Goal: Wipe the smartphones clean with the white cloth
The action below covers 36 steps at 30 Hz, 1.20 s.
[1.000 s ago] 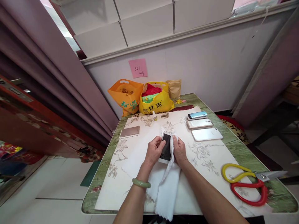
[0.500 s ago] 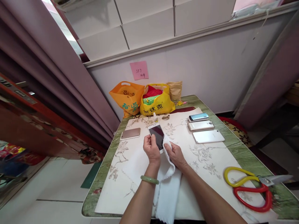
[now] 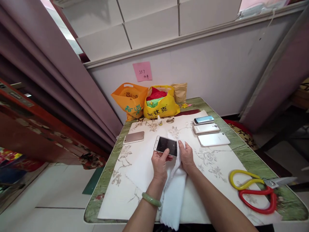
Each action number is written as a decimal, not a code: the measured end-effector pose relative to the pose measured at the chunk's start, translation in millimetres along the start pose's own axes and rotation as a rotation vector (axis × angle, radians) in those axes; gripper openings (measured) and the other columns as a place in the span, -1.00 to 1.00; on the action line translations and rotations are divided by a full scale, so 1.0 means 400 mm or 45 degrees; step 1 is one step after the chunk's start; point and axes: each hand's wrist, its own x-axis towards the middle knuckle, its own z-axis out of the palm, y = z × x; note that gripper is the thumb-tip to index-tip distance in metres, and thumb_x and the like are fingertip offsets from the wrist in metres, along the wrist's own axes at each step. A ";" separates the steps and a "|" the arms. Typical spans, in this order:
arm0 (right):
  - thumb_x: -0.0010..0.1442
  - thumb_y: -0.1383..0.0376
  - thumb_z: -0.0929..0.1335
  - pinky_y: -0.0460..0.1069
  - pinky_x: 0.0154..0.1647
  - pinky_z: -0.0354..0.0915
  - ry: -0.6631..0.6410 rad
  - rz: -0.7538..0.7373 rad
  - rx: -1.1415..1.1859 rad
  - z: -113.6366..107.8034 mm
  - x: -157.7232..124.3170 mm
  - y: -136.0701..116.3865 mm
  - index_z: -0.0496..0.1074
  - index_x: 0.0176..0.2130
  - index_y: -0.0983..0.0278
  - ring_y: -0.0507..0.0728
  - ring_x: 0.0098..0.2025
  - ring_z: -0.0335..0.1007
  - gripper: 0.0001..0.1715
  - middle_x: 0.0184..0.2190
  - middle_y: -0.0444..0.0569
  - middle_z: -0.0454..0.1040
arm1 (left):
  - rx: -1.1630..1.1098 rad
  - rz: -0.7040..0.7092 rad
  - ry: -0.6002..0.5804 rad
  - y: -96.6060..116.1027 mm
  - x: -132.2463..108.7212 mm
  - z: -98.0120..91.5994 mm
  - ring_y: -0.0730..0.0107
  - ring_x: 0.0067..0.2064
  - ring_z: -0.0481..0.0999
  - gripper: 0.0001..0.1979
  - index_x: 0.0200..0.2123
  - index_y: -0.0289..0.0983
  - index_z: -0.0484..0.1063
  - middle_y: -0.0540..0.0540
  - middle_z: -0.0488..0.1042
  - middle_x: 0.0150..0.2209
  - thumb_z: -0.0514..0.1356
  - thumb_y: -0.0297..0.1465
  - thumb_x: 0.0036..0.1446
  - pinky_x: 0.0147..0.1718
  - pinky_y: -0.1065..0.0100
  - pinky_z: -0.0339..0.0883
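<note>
Your left hand (image 3: 160, 162) grips white-framed, black-screened smartphone (image 3: 166, 145) sideways above pale floral sheet (image 3: 212, 161), thumb on glass; your right hand (image 3: 187, 158) pinches white fleecy cloth (image 3: 172, 203) against phone's right end. Best steady phone, press lightly, run cloth along edge (thumb may smudge screen).

- Table (image 3: 241, 153): green, under the grip.
- Wall (image 3: 212, 64): white, beyond the grip; white panels (image 3: 152, 27) above.
- Curtains (image 3: 60, 64): mauve, left and right of the grip.
- Door (image 3: 21, 135): reddish, far left of the grip.
- Floor (image 3: 60, 187): pale tiles, left and below.
- Gap (image 3: 63, 27): bright, beyond grip, left.
</note>
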 end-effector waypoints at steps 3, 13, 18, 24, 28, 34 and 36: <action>0.15 -0.09 0.33 -0.01 -0.28 0.34 -0.031 -0.029 -0.077 -0.001 -0.001 0.000 0.41 -0.27 0.29 0.12 -0.36 0.39 -0.51 -0.38 -0.04 0.52 | -0.107 -0.020 0.068 0.002 -0.005 0.013 0.51 -0.58 0.44 -0.58 -0.28 -0.33 0.38 0.04 0.47 -0.52 0.41 -0.25 -0.16 -0.48 0.41 0.34; 0.15 -0.06 0.34 0.01 -0.16 0.32 -0.214 -0.122 -0.257 0.005 -0.016 -0.008 0.46 -0.19 0.34 0.16 -0.24 0.41 -0.48 -0.31 0.00 0.54 | -0.385 -0.025 0.157 0.023 0.013 0.037 0.51 -0.51 0.47 -0.58 -0.25 -0.29 0.35 0.06 0.46 -0.49 0.43 -0.30 -0.14 -0.39 0.39 0.38; 0.16 -0.07 0.33 -0.01 -0.21 0.30 -0.186 -0.099 -0.187 0.006 -0.018 -0.010 0.47 -0.19 0.34 0.14 -0.28 0.39 -0.47 -0.33 -0.03 0.53 | -0.275 -0.082 0.051 0.031 0.031 0.017 0.51 -0.53 0.45 -0.61 -0.32 -0.32 0.37 0.05 0.45 -0.53 0.44 -0.32 -0.18 -0.43 0.41 0.34; 0.13 -0.13 0.33 -0.03 -0.30 0.31 -0.091 0.000 -0.048 -0.002 -0.006 0.001 0.46 -0.22 0.31 0.12 -0.35 0.38 -0.44 -0.37 -0.05 0.53 | 0.191 -0.090 -0.190 0.067 0.054 -0.035 0.47 -0.57 0.39 -0.69 -0.42 -0.34 0.39 0.03 0.41 -0.63 0.40 -0.29 -0.14 -0.52 0.41 0.24; 0.16 -0.11 0.32 -0.06 -0.39 0.27 -0.160 -0.040 -0.120 -0.007 -0.007 0.004 0.43 -0.30 0.29 0.08 -0.43 0.31 -0.50 -0.46 -0.11 0.47 | 0.408 -0.100 -0.369 0.087 0.063 -0.062 0.48 -0.53 0.37 -0.76 -0.41 -0.32 0.42 0.02 0.44 -0.57 0.37 -0.39 -0.18 -0.49 0.41 0.23; 0.22 -0.03 0.29 -0.09 -0.41 0.20 -0.301 -0.205 -0.338 -0.006 -0.017 0.007 0.39 -0.37 0.28 0.04 -0.45 0.21 -0.57 -0.53 -0.17 0.35 | 0.547 0.074 -0.367 0.070 0.074 -0.083 0.40 -0.39 0.44 -0.70 -0.25 -0.24 0.39 0.00 0.49 -0.41 0.32 -0.44 -0.13 -0.36 0.39 0.29; 0.22 -0.03 0.29 -0.09 -0.40 0.21 -0.307 -0.195 -0.343 -0.005 -0.018 0.007 0.41 -0.33 0.29 0.04 -0.44 0.22 -0.57 -0.50 -0.15 0.37 | 0.572 0.117 -0.344 0.065 0.073 -0.084 0.39 -0.39 0.44 -0.68 -0.22 -0.22 0.36 0.01 0.48 -0.41 0.31 -0.40 -0.10 -0.35 0.38 0.30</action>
